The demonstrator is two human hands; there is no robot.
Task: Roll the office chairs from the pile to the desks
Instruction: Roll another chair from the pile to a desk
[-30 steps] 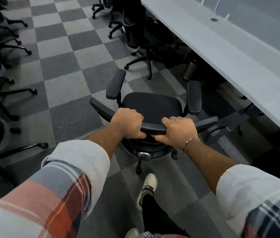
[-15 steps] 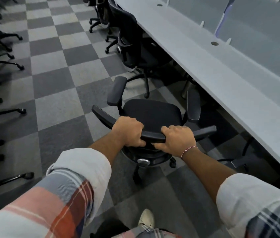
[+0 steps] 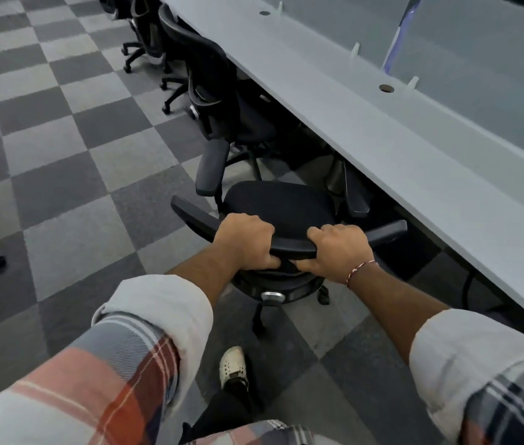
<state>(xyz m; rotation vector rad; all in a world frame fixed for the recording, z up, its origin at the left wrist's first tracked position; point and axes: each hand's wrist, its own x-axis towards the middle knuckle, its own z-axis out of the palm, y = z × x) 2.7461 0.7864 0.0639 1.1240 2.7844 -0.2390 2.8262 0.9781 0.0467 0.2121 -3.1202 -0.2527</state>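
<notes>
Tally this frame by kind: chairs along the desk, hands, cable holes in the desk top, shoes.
Chairs along the desk: 3 (pushed chair, near parked chair, far parked chair; farther ones unclear)
Hands: 2 (left hand, right hand, both gripping the pushed chair)
Cable holes: 2 (near hole, far hole)
Shoes: 1 (white shoe)
Total: 8

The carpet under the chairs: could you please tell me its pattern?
The carpet is a checkerboard of light and dark grey squares, clearest in the head view.
</notes>
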